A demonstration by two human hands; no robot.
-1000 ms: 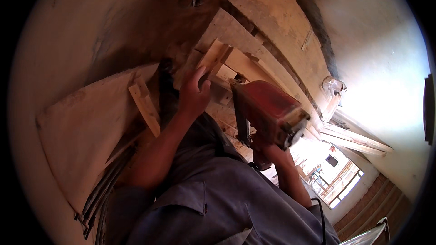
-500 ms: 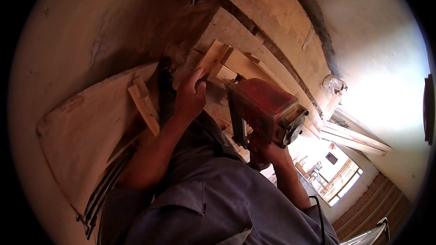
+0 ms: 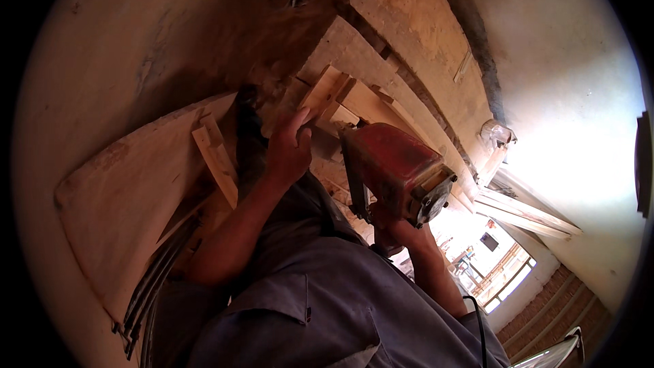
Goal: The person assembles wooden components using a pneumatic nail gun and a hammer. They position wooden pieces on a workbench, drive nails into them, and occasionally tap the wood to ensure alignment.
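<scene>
My right hand [image 3: 400, 229] is wrapped round the handle of a red nail gun [image 3: 395, 157]. The gun's nose end is close to a pale wooden piece of joined boards [image 3: 325, 90]; whether the nose touches the wood is hard to see. Beside that piece is my left hand [image 3: 287, 153], its forefinger stretched out along the near side of the wood and its thumb held apart. Its fingertips reach the wood's edge, without a grip round it. Longer light boards [image 3: 371, 105] lie just behind, partly hidden by the gun.
To my left a wide flat panel [image 3: 136, 177] leans, with a short wooden batten [image 3: 216, 157] against it. Several long timbers [image 3: 524, 215] lie at the right by the pale wall [image 3: 572, 82]. A bright opening [image 3: 494, 259] shows beyond. A black cord [image 3: 480, 327] hangs near my right arm.
The whole view has shifted slightly. My left forefinger and thumb look a little further apart beside the wood. The nail gun stays in my right hand, nearly in the same place.
</scene>
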